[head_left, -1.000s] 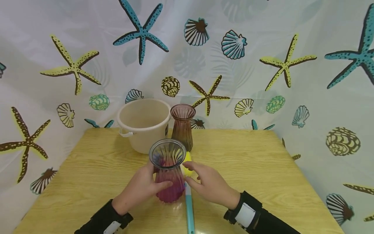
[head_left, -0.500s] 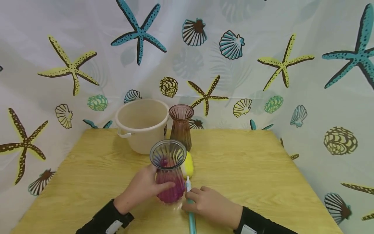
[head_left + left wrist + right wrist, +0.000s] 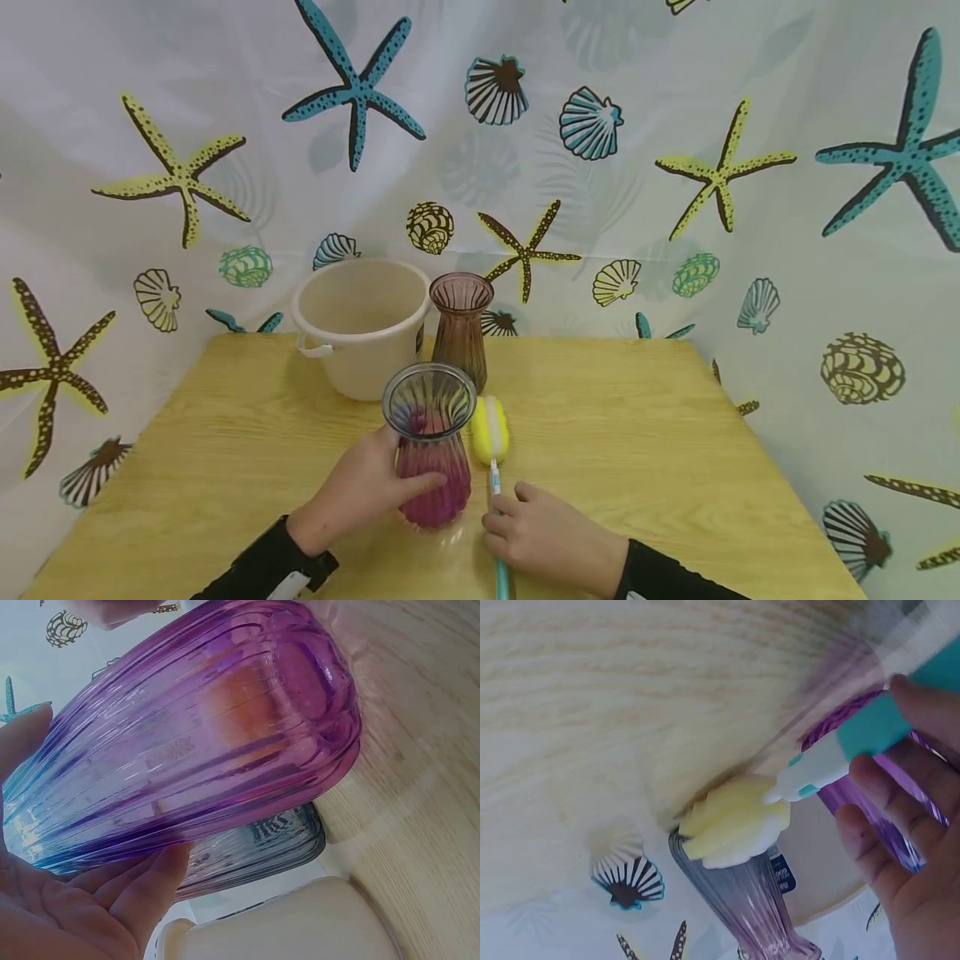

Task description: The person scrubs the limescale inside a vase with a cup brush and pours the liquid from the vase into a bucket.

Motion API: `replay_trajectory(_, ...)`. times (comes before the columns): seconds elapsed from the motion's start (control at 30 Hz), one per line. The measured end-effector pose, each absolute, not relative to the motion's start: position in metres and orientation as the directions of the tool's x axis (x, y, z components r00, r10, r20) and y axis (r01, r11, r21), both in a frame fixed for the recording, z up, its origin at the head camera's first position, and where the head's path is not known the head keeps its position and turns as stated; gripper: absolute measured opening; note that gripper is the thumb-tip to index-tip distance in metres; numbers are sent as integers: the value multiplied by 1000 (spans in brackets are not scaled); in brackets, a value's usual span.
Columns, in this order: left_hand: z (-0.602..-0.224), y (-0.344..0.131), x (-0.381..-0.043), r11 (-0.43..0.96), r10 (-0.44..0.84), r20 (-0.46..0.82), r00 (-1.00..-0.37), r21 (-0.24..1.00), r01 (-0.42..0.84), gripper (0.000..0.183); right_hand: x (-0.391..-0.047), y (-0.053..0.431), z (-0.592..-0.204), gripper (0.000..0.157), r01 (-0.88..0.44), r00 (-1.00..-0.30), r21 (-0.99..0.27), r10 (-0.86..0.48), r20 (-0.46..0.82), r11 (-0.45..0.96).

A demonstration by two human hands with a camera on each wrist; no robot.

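My left hand (image 3: 356, 483) grips a ribbed glass vase (image 3: 435, 483), grey-blue at the rim and pink-purple at the base. In the left wrist view the thumb and fingers span the sides of the vase (image 3: 187, 742), its base close to the tabletop. Right of it lies a sponge bottle brush (image 3: 490, 429) with a yellow-and-white head and a teal handle. My right hand (image 3: 551, 533) holds that handle, curled fingers hiding part of it. The right wrist view shows the teal grip (image 3: 874, 724) between thumb and fingers, sponge head pointing away.
Behind the held vase stand a cream bucket (image 3: 356, 362) with a white handle and a second ribbed vase (image 3: 461, 333), purplish-brown. All sit on a wood-grain table (image 3: 615, 417). A white curtain (image 3: 637, 50) printed with starfish and shells hangs around the back and sides.
My right hand has come down from beside the vase and taken the brush handle. The brush has shifted slightly right, its sponge head now apart from the vase. The left hand keeps its grip.
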State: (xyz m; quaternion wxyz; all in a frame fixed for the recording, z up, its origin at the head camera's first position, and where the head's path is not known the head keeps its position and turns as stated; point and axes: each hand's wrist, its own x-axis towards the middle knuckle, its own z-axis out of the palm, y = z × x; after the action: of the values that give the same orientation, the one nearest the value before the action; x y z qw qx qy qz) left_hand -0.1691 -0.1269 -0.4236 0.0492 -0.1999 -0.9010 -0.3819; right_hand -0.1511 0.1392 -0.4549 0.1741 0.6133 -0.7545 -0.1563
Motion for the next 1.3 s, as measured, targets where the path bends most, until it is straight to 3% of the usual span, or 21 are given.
replay_trajectory(0.2,-421,-127,-170,637,323,249,-913,657,404,79,-150,148,-442,8,-887,-151,415,-977,153,202)
replay_trajectory(0.33,-422,-127,-169,639,325,231,-917,661,393,77,-149,153,-432,22,-890,-113,406,-961,251,210)
replay_trajectory(0.53,-428,-129,-166,627,324,226,-918,675,388,76,-151,158,-411,30,-918,-123,303,-912,392,254)
replay_trajectory(0.7,-430,-127,-169,576,331,232,-915,718,391,78,-158,163,-376,25,-941,-152,159,-791,593,300)
replay_trajectory(0.87,-429,-127,-173,592,325,251,-912,698,403,82,-166,167,-329,24,-952,-126,100,-664,737,291)
replay_trajectory(1.13,-428,-123,-175,614,344,271,-899,660,434,82,-175,179,-272,38,-932,-156,44,-510,846,359)
replay_trajectory(1.3,-428,-122,-176,608,343,212,-915,693,388,78,-186,182,-244,48,-916,-185,-16,-386,904,401)
